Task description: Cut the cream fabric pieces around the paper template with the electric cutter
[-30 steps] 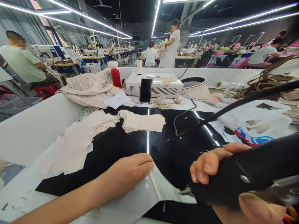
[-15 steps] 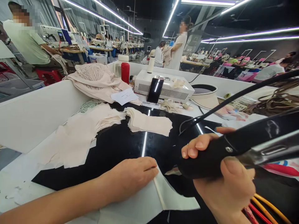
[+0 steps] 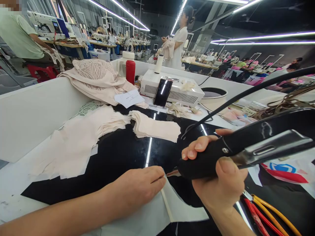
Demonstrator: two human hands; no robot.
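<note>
My left hand [image 3: 145,185] is closed, its thumb and fingers pinching the upper edge of a pale fabric piece [image 3: 182,208] with a narrow raised strip down it. My right hand [image 3: 219,178] grips a black corded hand tool [image 3: 204,164] with a shiny metal lever on its side; its exact kind I cannot tell. The tool's narrow metal tip [image 3: 173,172] points left and meets, or nearly meets, the fabric edge at my left fingertips. Beyond my hands, a stack of cream fabric pieces [image 3: 157,127] lies on the glossy black surface [image 3: 115,154].
A larger cream fabric pile [image 3: 66,144] lies left. A white vented box [image 3: 179,91], phone [image 3: 163,92] and red bottle [image 3: 130,72] stand behind. The tool's black cord [image 3: 236,95] arcs across the right. Red- and orange-handled tools [image 3: 263,209] lie lower right.
My right hand has brought the tool leftward, so its tip is now at the fabric edge by my left fingers. The left hand keeps its pinch. The view has shifted slightly.
</note>
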